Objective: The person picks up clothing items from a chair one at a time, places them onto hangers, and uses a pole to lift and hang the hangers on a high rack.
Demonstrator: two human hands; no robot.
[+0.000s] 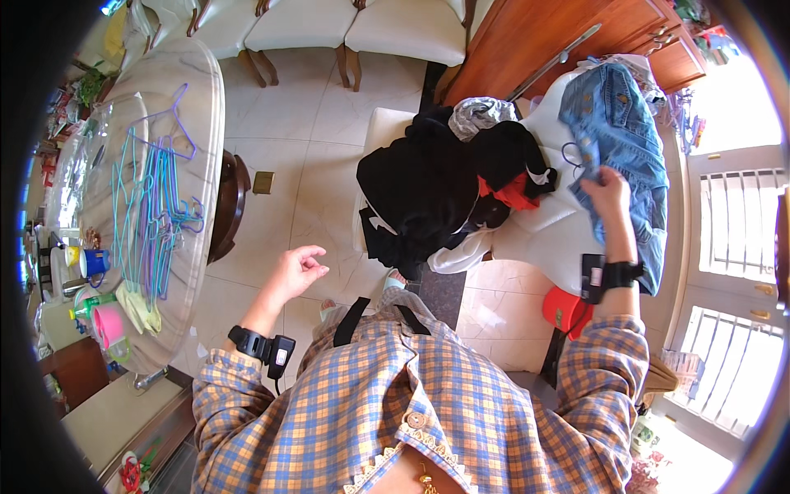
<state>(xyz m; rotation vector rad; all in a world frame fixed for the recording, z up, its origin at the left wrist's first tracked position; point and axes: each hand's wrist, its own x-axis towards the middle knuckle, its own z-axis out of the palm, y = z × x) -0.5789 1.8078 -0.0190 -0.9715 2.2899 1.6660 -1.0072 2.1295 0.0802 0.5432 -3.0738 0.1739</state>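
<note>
My right hand (608, 188) grips the edge of a blue denim garment (623, 129) that lies over the white chair at the right. A dark hanger hook (571, 154) shows beside the denim. My left hand (299, 268) is held over the tiled floor with its fingers apart and nothing in it. Between the hands, black clothes (419, 185) are heaped on a white seat, with a red cloth (515, 192), a grey patterned cloth (482, 116) and a white cloth (460, 252) among them.
At the left stands a marble-topped oval table (207, 123) bearing many blue and purple hangers (157, 216), a pink cup (108, 326) and a blue mug (94, 262). White chairs (404, 37) line the far side. A wooden cabinet (543, 37) and a red container (563, 312) are at the right.
</note>
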